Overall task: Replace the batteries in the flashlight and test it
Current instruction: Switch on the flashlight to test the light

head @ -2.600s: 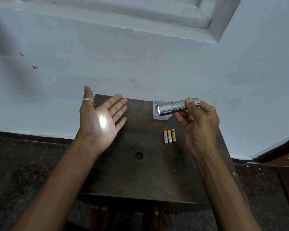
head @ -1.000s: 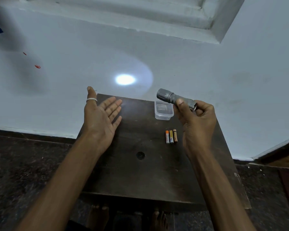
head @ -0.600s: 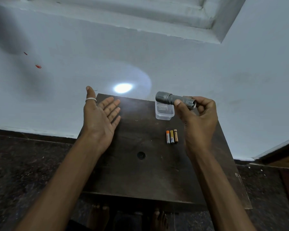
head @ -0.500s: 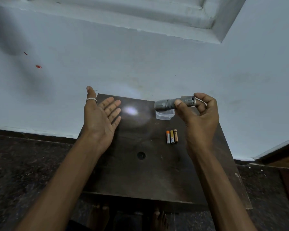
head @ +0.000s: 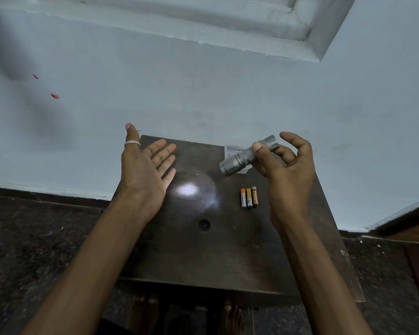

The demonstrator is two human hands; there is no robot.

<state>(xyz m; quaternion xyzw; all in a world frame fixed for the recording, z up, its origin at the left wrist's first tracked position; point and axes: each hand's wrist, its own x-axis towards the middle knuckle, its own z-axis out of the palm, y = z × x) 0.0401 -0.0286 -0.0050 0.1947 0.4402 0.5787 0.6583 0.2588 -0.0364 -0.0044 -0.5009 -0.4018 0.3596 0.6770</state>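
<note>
My right hand [head: 286, 170] holds a silver flashlight [head: 242, 158] between thumb and fingers above the far right part of the dark wooden table [head: 203, 250]. Its head tilts down to the left, and it is lit: a bright spot [head: 186, 190] falls on the tabletop. My left hand [head: 145, 170] hovers over the table's left side, palm up and fingers straight, with a ring on the thumb. Three small batteries [head: 249, 197] lie side by side on the table, just left of my right wrist.
A clear plastic box [head: 232, 151] sits at the table's far edge, mostly hidden behind the flashlight. The tabletop has a round hole [head: 204, 224] near its middle. A pale wall rises behind the table; dark stone floor surrounds it. Bare toes [head: 230, 315] show below the near edge.
My right hand has tipped the flashlight head downward, so the light spot slid from the wall onto the tabletop near my left hand. The left hand stayed in place.
</note>
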